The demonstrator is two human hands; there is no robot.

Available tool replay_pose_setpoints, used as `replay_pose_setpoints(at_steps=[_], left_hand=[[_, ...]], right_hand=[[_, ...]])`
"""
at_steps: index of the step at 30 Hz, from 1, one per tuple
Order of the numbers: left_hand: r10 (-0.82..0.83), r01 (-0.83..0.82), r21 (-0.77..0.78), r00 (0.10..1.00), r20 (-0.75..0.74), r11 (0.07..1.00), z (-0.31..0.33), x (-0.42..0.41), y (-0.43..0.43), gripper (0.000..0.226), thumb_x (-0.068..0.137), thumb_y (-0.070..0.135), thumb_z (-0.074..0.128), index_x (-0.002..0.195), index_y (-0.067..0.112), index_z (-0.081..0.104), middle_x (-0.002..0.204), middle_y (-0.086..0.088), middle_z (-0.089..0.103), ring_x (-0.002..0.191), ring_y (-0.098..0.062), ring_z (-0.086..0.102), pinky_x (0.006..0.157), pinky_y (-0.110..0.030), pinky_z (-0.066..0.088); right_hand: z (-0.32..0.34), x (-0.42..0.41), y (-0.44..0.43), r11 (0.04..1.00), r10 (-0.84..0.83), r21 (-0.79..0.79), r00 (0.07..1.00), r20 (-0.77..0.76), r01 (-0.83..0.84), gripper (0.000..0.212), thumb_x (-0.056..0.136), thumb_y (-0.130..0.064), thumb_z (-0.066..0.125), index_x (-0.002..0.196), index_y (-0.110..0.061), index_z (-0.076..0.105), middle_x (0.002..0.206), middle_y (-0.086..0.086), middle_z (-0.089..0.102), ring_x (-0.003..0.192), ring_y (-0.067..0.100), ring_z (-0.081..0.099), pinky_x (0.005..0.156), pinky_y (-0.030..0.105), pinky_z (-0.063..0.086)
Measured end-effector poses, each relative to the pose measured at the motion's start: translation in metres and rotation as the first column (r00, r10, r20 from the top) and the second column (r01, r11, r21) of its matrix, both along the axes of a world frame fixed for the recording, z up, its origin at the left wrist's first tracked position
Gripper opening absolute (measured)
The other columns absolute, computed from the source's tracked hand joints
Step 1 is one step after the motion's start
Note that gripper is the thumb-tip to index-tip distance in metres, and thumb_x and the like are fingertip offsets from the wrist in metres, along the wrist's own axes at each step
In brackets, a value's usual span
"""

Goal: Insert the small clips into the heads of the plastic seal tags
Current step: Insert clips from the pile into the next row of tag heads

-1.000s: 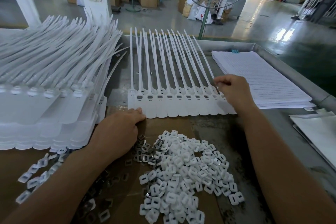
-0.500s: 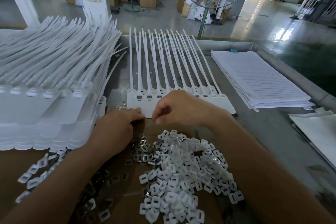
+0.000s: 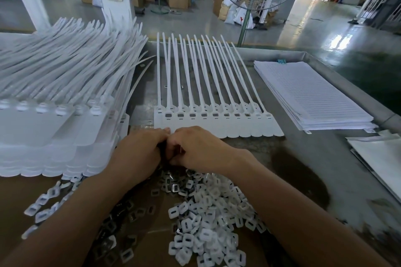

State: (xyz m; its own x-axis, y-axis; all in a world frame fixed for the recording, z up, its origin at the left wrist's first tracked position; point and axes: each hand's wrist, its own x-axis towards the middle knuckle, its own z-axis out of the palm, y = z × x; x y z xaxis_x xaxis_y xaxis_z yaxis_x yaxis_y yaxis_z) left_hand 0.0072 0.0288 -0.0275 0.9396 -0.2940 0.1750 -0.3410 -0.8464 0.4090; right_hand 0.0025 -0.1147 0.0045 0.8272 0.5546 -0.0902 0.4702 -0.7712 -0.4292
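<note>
A row of white plastic seal tags lies flat in the middle of the table, heads toward me and straps pointing away. Small white clips lie heaped on brown cardboard in front of me, with darker metal clips mixed in. My left hand rests palm down, its fingertips at the near left edge of the tag row. My right hand sits against it, knuckles up and fingers curled toward the left fingertips. Anything between the fingers is hidden.
A tall stack of white seal tags fills the left side. Lined paper sheets are stacked at the right, more sheets at the far right edge. The metal table has a raised rim. A fan stand rises behind.
My right hand left the right end of the tag row, swept leftward, and now touches my left hand. My left hand has barely moved.
</note>
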Motion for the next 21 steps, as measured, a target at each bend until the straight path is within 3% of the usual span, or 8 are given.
replay_pose_setpoints(at_steps=[3, 5, 8, 11, 15, 21], left_hand=[[0.002, -0.002, 0.000, 1.000, 0.006, 1.000, 0.003, -0.003, -0.001, 0.033, 0.084, 0.002, 0.044, 0.100, 0.021, 0.067, 0.103, -0.003, 0.067, 0.088, -0.019, 0.059, 0.073, -0.027, 0.042], [-0.005, 0.005, -0.014, 1.000, -0.015, 1.000, 0.005, -0.005, -0.002, 0.038, 0.082, 0.000, 0.045, 0.102, 0.024, 0.067, 0.102, -0.002, 0.067, 0.083, -0.018, 0.057, 0.071, -0.027, 0.042], [0.003, -0.003, -0.027, 1.000, -0.024, 1.000, 0.006, -0.004, -0.003, 0.050, 0.081, -0.003, 0.044, 0.115, 0.028, 0.063, 0.124, 0.004, 0.059, 0.108, -0.015, 0.054, 0.085, -0.026, 0.040], [-0.004, 0.004, 0.011, 1.000, -0.014, 1.000, 0.003, -0.002, -0.002, 0.052, 0.084, -0.001, 0.042, 0.126, 0.028, 0.054, 0.138, 0.015, 0.043, 0.129, -0.007, 0.037, 0.104, -0.022, 0.026], [-0.009, 0.010, 0.021, 0.999, -0.044, 1.000, 0.001, 0.000, -0.001, 0.051, 0.087, -0.001, 0.041, 0.129, 0.027, 0.050, 0.140, 0.016, 0.039, 0.131, -0.005, 0.034, 0.106, -0.019, 0.020], [-0.008, 0.009, 0.011, 0.998, -0.056, 1.000, -0.001, 0.002, 0.000, 0.050, 0.087, 0.001, 0.041, 0.129, 0.027, 0.050, 0.139, 0.017, 0.039, 0.131, -0.003, 0.033, 0.106, -0.019, 0.020]], right_hand=[[0.001, 0.001, -0.003, 0.992, -0.060, 0.110, 0.997, -0.039, 0.064, 0.009, 0.088, -0.013, 0.057, 0.096, -0.010, 0.059, 0.098, 0.007, 0.062, 0.092, 0.021, 0.056, 0.082, 0.037, 0.046], [0.004, 0.002, -0.005, 0.975, -0.099, 0.194, 0.993, -0.071, 0.111, 0.003, 0.090, -0.013, 0.054, 0.090, -0.010, 0.054, 0.091, 0.005, 0.061, 0.087, 0.019, 0.057, 0.077, 0.034, 0.048], [0.010, 0.005, -0.012, 0.959, -0.138, 0.243, 0.990, -0.041, 0.144, 0.006, 0.087, -0.015, 0.058, 0.083, -0.018, 0.055, 0.080, -0.009, 0.057, 0.076, 0.005, 0.054, 0.069, 0.018, 0.044], [0.017, 0.012, -0.026, 0.931, -0.236, 0.281, 0.971, -0.018, 0.232, 0.015, 0.082, -0.011, 0.064, 0.078, -0.024, 0.057, 0.075, -0.015, 0.058, 0.072, -0.004, 0.055, 0.060, 0.011, 0.045], [0.023, 0.030, -0.058, 0.850, -0.425, 0.340, 0.905, -0.006, 0.402, 0.016, 0.082, -0.010, 0.066, 0.088, -0.024, 0.061, 0.080, -0.013, 0.060, 0.073, -0.002, 0.057, 0.060, 0.011, 0.042], [0.015, 0.043, -0.119, 0.662, -0.690, 0.422, 0.723, 0.021, 0.620, 0.015, 0.082, -0.009, 0.067, 0.093, -0.018, 0.069, 0.076, -0.011, 0.061, 0.069, -0.003, 0.054, 0.063, 0.013, 0.040]])
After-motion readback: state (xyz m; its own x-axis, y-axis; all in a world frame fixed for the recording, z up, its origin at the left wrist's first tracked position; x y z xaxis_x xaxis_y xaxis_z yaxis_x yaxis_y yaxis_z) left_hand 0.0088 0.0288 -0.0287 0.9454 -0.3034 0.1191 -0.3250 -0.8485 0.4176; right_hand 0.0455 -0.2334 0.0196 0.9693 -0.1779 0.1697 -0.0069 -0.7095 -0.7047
